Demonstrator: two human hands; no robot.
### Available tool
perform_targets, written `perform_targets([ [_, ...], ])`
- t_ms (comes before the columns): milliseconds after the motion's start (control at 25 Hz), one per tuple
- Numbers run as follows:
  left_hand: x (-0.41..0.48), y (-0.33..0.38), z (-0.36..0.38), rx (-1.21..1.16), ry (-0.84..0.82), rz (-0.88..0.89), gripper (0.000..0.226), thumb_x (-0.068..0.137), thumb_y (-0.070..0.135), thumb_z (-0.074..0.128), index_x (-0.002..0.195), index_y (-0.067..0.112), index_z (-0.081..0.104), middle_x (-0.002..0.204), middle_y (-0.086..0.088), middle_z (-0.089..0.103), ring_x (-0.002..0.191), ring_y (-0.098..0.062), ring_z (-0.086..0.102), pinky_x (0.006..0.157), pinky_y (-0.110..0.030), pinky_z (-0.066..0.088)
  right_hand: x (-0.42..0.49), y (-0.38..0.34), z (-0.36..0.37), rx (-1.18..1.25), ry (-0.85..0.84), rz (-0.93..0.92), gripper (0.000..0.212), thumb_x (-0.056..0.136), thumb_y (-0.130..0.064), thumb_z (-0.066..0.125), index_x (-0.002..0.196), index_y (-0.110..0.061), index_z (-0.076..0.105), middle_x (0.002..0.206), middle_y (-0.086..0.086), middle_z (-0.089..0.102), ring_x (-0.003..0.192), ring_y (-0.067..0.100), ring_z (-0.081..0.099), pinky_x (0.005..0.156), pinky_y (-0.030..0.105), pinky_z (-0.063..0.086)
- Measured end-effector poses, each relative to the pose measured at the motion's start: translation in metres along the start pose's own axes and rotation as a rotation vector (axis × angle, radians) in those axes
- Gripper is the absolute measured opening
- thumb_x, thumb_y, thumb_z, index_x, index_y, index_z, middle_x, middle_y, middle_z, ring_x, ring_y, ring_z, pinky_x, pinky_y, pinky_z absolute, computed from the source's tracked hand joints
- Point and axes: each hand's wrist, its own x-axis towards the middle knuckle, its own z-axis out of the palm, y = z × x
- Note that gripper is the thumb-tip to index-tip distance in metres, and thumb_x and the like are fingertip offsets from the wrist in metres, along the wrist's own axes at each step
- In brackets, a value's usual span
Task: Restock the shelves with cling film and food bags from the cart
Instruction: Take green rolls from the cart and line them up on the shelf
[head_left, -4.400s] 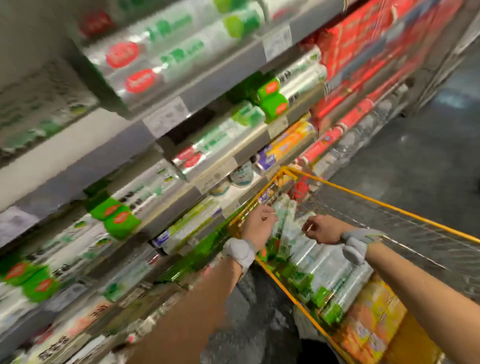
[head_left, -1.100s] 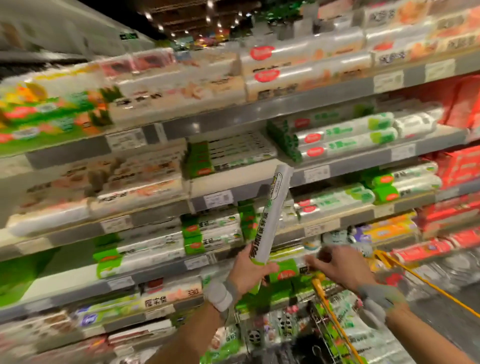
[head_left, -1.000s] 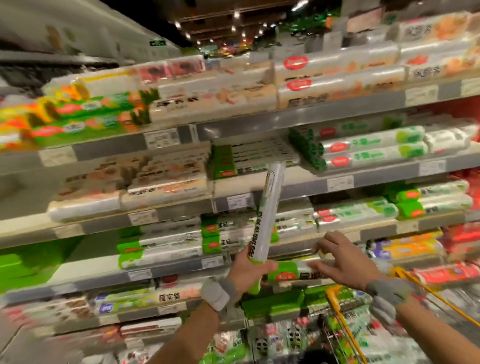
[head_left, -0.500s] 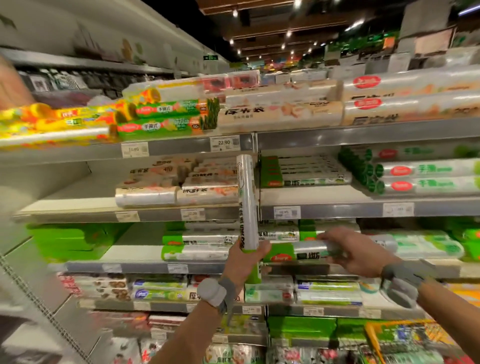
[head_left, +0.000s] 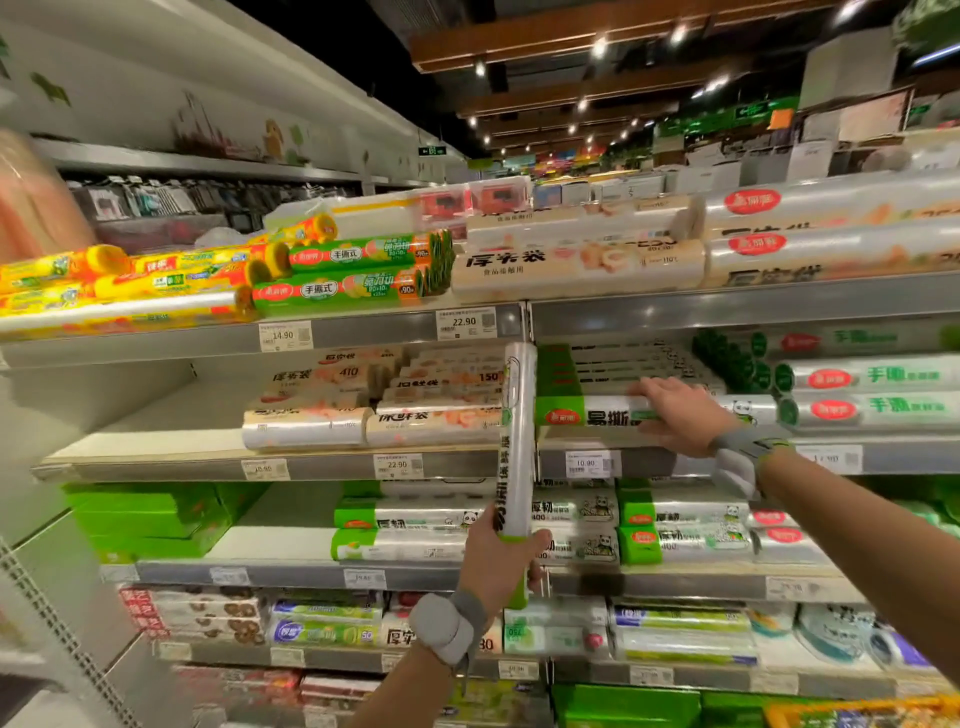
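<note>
Shelves of wrap are filling the view; one cling film roll with a green end is lying lengthwise at the front of the second shelf down, and a second roll is standing upright before the shelf divider. The right hand is gripping the lying roll, fingers over it and thumb under, while the left hand is clasping the upright one's green lower end.

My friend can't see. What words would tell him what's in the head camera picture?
A person's right hand holds a green-ended roll of cling film flat on a middle shop shelf. The left hand grips a second roll upright in front of the shelves, which are stacked with rolls and boxes.
</note>
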Motion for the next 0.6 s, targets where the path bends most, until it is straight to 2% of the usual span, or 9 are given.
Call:
perform_targets([
  [200, 0.011, -0.001, -0.002, 0.085, 0.020, 0.033, 0.037, 0.080, 0.015, 0.079, 0.108, 0.009, 0.055, 0.089, -0.020, 0.064, 0.050, -0.022, 0.058, 0.056, -0.041, 0.059, 0.043, 0.005, 0.021, -0.100, -0.126, 0.149, 0.045, 0.098, -0.030, 0.053, 0.139, -0.021, 0.037, 0.139, 0.008, 0.050, 0.129, 0.028, 0.041, 0.107, 0.047, 0.032],
  [440, 0.019, 0.002, -0.001, 0.171, 0.010, 0.068, 0.040, 0.081, 0.015, 0.077, 0.115, 0.011, 0.055, 0.091, -0.012, 0.063, 0.047, -0.017, 0.057, 0.053, -0.032, 0.055, 0.065, 0.010, 0.032, -0.122, -0.129, 0.233, 0.040, 0.097, -0.018, 0.049, 0.136, -0.018, 0.044, 0.126, 0.009, 0.058, 0.119, 0.028, 0.052, 0.103, 0.043, 0.034],
  [600, 0.026, 0.003, 0.001, 0.191, 0.008, 0.088, 0.041, 0.080, 0.015, 0.076, 0.116, 0.012, 0.056, 0.091, -0.011, 0.062, 0.048, -0.018, 0.057, 0.053, -0.033, 0.055, 0.070, 0.014, 0.035, -0.124, -0.094, 0.216, 0.038, 0.095, -0.022, 0.051, 0.132, -0.021, 0.049, 0.122, 0.006, 0.062, 0.114, 0.025, 0.056, 0.100, 0.043, 0.036],
])
